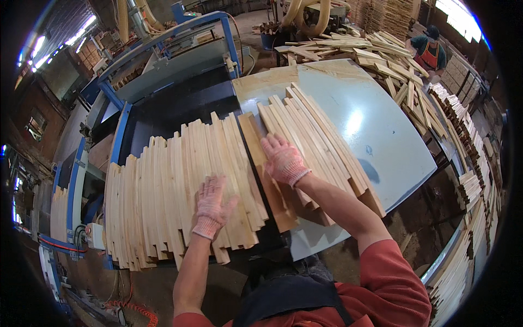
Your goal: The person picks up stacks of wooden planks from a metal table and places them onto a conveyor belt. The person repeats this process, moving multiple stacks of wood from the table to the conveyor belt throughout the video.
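Observation:
A fan of several pale wooden slats [163, 185] lies side by side across a dark machine bed and a grey table [370, 125]. My left hand [211, 206], in a pink knit glove, rests flat with fingers spread on the slats at the middle of the row. My right hand [283, 159], also gloved, lies flat on a darker brown slat [264, 174] where the left group meets the right group of slats [321, 141]. Neither hand grips anything.
A blue-framed woodworking machine [163, 65] stands behind the slats. Loose slats are heaped on the far table [370, 54], where another person in a green top [430, 52] works. Stacked slats [468, 163] line the right side. An orange cable [136, 310] lies on the floor.

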A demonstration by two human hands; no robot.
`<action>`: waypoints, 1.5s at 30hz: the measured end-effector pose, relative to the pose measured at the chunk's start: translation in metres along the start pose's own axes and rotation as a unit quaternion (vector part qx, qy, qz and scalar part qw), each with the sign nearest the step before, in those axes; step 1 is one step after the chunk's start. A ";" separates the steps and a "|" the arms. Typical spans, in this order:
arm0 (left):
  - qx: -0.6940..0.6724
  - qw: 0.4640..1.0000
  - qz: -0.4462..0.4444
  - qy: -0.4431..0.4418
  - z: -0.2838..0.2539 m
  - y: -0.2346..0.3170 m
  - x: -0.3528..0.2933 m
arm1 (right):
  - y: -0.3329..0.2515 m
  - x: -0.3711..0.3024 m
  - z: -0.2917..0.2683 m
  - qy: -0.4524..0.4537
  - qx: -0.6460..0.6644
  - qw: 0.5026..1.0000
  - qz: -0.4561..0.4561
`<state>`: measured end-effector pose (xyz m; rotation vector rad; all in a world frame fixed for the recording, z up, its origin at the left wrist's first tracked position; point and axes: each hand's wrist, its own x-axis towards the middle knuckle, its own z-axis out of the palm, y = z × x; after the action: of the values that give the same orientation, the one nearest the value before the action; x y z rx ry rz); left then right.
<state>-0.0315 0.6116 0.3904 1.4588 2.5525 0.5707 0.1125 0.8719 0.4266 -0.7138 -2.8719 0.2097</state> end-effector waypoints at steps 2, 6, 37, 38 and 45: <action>-0.036 0.995 0.039 0.089 -0.015 -0.058 -0.032 | -0.025 -0.008 -0.001 -0.068 0.091 0.993 -0.011; 0.041 0.975 -0.135 0.172 -0.067 -0.200 -0.122 | -0.035 -0.035 0.037 -0.035 0.098 0.987 0.119; -0.528 0.785 -0.193 0.261 -0.182 -0.393 -0.347 | -0.037 -0.071 0.096 0.074 0.571 0.747 0.332; -0.604 0.763 -0.180 0.147 -0.161 -0.363 -0.354 | -0.027 -0.083 0.101 0.079 0.665 0.664 0.333; -0.392 0.832 -0.279 -0.275 0.136 -0.333 -0.450 | -0.037 -0.078 0.116 0.129 0.710 0.614 0.319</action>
<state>-0.0225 0.1102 0.1079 0.4539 1.7790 0.8025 0.1401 0.7912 0.3093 -1.0545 -1.1910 1.9013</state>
